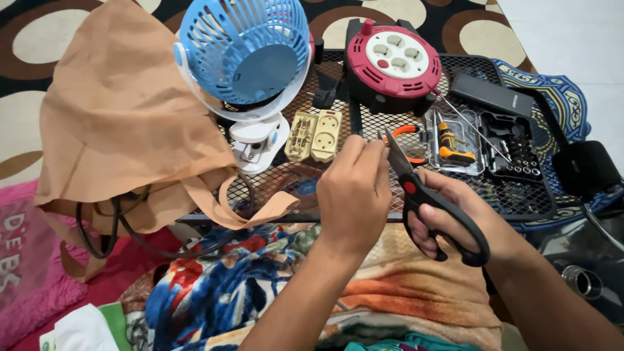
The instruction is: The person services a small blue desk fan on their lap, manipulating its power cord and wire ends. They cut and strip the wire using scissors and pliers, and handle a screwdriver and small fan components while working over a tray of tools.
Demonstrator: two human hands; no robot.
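Now the right hand (448, 218) grips black scissors (422, 195) beside the left hand (354, 195).

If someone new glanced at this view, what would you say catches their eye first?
Probably the blue fan at top centre, beside the red cable reel on the black mesh table. Below them, the right hand holds black scissors, tips up by the left hand, whose fingers pinch something too small to tell.

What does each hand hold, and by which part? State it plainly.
The right hand holds black scissors by the handle loops. The left hand pinches something thin at the blade tips; what it is cannot be told.
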